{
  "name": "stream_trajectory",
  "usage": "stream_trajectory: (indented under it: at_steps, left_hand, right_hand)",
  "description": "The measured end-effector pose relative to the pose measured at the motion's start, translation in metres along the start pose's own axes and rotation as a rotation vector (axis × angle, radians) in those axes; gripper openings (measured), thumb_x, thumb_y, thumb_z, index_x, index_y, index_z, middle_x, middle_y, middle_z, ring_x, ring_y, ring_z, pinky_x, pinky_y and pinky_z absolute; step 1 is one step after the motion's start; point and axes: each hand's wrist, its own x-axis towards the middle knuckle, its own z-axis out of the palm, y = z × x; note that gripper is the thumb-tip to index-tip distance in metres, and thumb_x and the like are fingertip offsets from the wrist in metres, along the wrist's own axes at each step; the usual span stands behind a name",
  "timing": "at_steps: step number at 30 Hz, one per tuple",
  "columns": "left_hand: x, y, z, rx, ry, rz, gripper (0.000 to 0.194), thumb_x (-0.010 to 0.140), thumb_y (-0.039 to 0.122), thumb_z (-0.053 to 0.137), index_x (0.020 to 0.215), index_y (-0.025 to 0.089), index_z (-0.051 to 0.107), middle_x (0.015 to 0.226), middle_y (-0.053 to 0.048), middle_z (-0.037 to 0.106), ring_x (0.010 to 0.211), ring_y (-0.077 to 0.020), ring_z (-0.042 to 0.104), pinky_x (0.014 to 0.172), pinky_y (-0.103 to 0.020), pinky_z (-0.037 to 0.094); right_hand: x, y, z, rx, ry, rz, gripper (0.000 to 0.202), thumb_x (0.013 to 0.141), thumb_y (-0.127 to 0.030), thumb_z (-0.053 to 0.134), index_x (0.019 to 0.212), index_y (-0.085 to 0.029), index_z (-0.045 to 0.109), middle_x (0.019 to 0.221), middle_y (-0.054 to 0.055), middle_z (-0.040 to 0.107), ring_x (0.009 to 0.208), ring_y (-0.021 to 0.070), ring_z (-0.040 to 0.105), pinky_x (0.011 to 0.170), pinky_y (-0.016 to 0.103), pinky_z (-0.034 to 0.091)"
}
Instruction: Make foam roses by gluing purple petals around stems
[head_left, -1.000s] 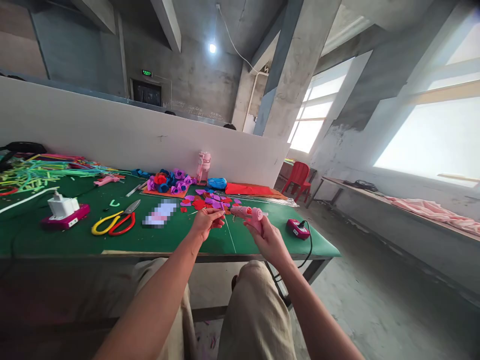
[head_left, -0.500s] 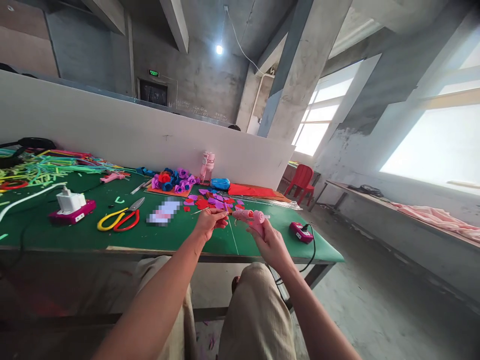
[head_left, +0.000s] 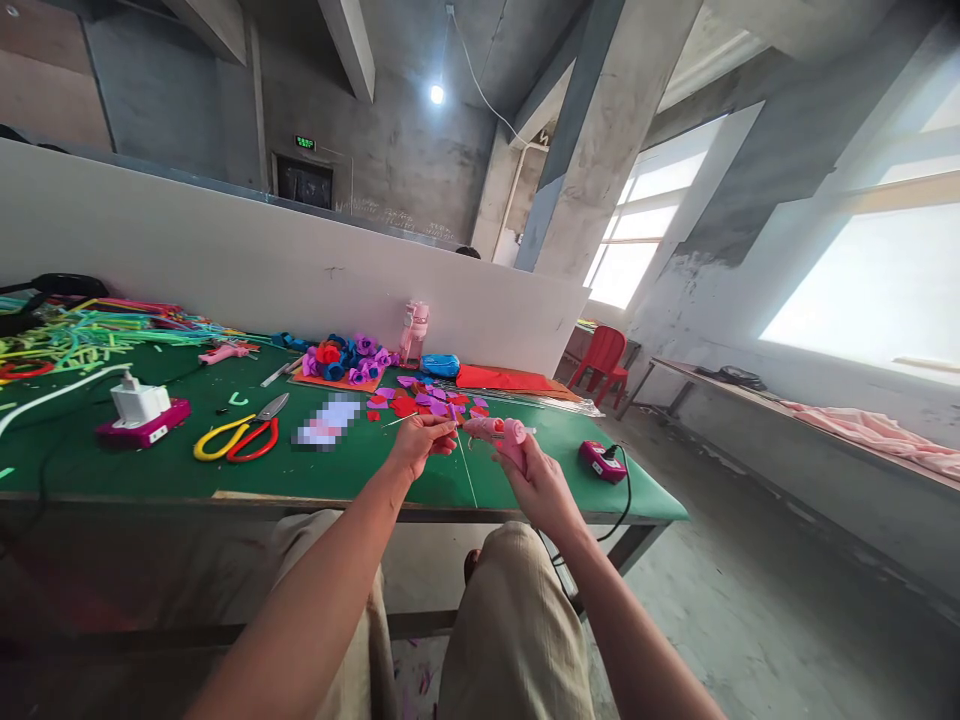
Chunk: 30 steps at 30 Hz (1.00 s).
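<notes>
A pink hot glue gun (head_left: 513, 432) is gripped in my right hand (head_left: 541, 485), its nozzle pointing left. My left hand (head_left: 420, 445) pinches a thin pale stem (head_left: 466, 470) that slants down over the table's front part. A small purple piece (head_left: 452, 411) shows at the stem's upper end, just above my left fingertips. The nozzle is close to those fingertips; whether it touches the purple piece I cannot tell. Behind both hands lie loose purple and red petals (head_left: 405, 406), spread on the green tabletop (head_left: 390, 480).
Yellow-and-red scissors (head_left: 255, 430) lie left of my hands. Finished-looking paper flowers (head_left: 349, 360), a pink bottle (head_left: 414, 330) and a blue packet (head_left: 439, 365) stand behind. Power blocks sit left (head_left: 142, 424) and right (head_left: 602, 462). Straws (head_left: 112, 335) heap at far left.
The glue gun has turned slightly in my right hand, its nozzle a little nearer my left fingertips. My left hand stays almost still with the stem.
</notes>
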Motion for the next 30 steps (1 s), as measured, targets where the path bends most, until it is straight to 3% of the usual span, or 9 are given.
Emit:
stream_trajectory:
  at_steps: [18, 30]
  left_hand:
    - [0.0005, -0.0011, -0.001, 0.016, -0.028, 0.002, 0.021, 0.059, 0.025, 0.075, 0.067, 0.009, 0.066, 0.058, -0.004, 0.063, 0.045, -0.0089, 0.056, 0.043, -0.021, 0.043]
    - [-0.0003, -0.0006, -0.0014, 0.02, -0.036, 0.001, 0.021, 0.059, 0.025, 0.075, 0.068, 0.009, 0.067, 0.059, -0.004, 0.063, 0.045, -0.0091, 0.056, 0.044, -0.021, 0.043]
  right_hand:
    - [0.0008, 0.001, 0.0, -0.036, 0.003, 0.003, 0.026, 0.086, -0.036, 0.041, 0.101, -0.017, 0.05, 0.058, -0.002, 0.052, 0.05, 0.0139, 0.044, 0.049, 0.023, 0.032]
    - [0.0005, 0.0019, 0.0004, -0.086, 0.001, 0.008, 0.033, 0.088, -0.037, 0.038, 0.11, -0.016, 0.048, 0.063, 0.001, 0.058, 0.054, 0.0176, 0.051, 0.051, 0.025, 0.035]
